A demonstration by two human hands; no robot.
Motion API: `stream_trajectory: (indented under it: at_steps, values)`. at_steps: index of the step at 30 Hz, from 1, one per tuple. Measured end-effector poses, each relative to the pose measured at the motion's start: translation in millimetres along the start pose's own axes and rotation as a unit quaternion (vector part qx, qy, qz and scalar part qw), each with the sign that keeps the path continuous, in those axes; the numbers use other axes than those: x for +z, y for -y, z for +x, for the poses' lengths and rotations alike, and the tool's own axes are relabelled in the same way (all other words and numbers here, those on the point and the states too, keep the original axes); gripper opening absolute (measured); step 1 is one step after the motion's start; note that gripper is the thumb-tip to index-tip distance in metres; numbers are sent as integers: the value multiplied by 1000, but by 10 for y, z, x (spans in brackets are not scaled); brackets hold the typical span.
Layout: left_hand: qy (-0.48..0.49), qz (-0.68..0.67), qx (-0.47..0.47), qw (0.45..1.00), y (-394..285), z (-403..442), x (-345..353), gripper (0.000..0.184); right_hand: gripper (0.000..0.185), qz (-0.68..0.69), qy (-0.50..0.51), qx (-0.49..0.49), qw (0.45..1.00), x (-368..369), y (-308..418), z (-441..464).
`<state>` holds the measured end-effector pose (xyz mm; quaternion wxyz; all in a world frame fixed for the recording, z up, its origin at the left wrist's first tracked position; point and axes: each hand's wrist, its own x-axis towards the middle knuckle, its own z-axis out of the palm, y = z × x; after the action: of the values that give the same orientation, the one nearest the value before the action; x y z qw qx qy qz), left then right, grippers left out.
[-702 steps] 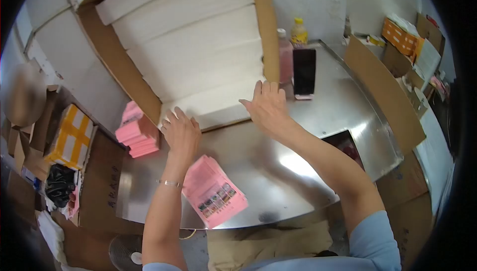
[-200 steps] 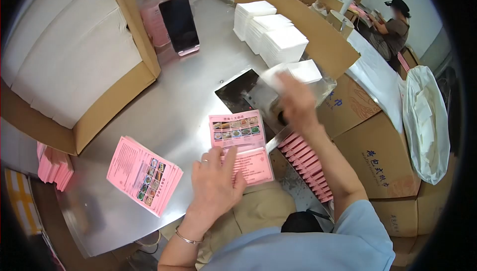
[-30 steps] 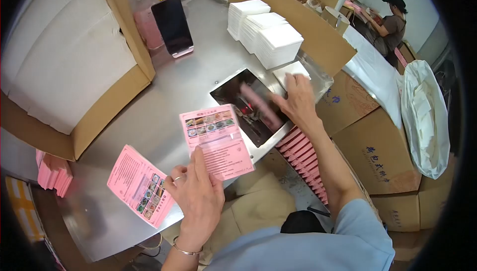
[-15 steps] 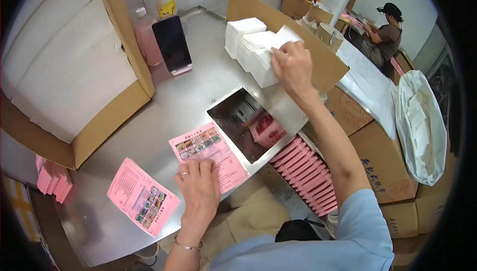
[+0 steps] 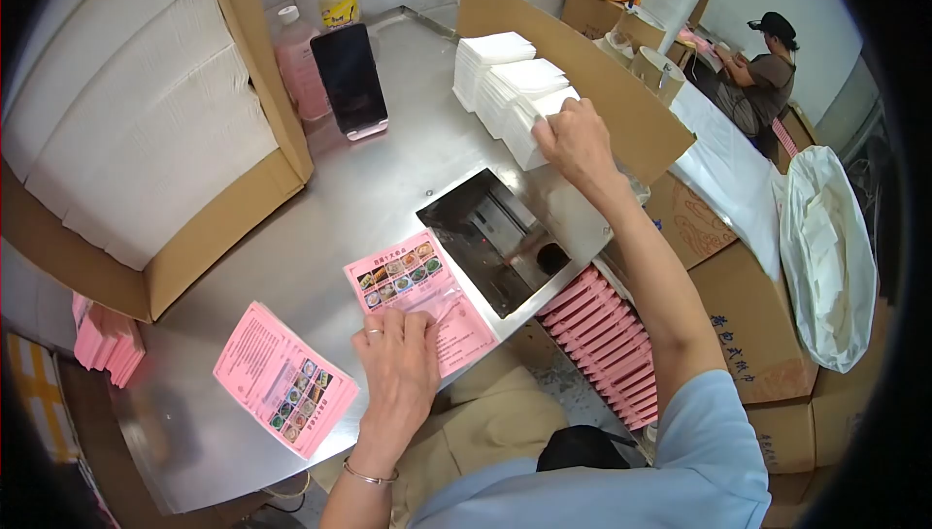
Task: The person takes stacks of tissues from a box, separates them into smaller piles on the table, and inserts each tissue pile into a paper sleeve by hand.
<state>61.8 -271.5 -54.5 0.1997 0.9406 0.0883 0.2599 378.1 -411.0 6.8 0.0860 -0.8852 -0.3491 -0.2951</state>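
Observation:
My left hand (image 5: pixel 400 359), fingers bent and pressed together, grips a pink printed packet (image 5: pixel 408 272) with food pictures, lying beside a rectangular opening (image 5: pixel 490 238) in the steel table. To its left lies a pile of similar pink packets (image 5: pixel 282 383). My right hand (image 5: pixel 578 141) is closed at the near end of the rows of folded white tissues (image 5: pixel 510 73), pinching at the last ones. Its fingertips are partly hidden, so how many tissues it has hold of cannot be seen.
A phone (image 5: pixel 348 81) on a stand and two bottles (image 5: pixel 340 5) stand at the back. An open carton of white tissues (image 5: pixel 155 121) is at left. Pink packets (image 5: pixel 602 345) fill a box below the table's right edge. A co-worker (image 5: pixel 762 73) sits far right.
The pink packet seen inside the table opening is gone from view. The white tissue raised at my right hand has gone down against the stack. My left hand stays on its packet.

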Motion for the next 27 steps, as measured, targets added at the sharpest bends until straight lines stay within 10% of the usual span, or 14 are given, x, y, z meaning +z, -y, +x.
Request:
stream_trajectory:
  at_steps: [11, 17, 24, 27]
  values:
    - [61, -12, -12, 998, -44, 0, 26, 23, 35, 67, -155, -28, 985, 18, 40, -293]
    - [73, 44, -42, 995, 64, -107, -298, 80, 40, 263, -21, -367, 892, -503, 1340, -1572]
    - [1, 62, -75, 995, -115, 102, -6, 93, 21, 139, 99, -310, 935, -257, 1683, -1108]
    - [8, 137, -72, 988, -60, 19, -82, 78, 20, 297, -65, -239, 922, -383, 1263, -868]
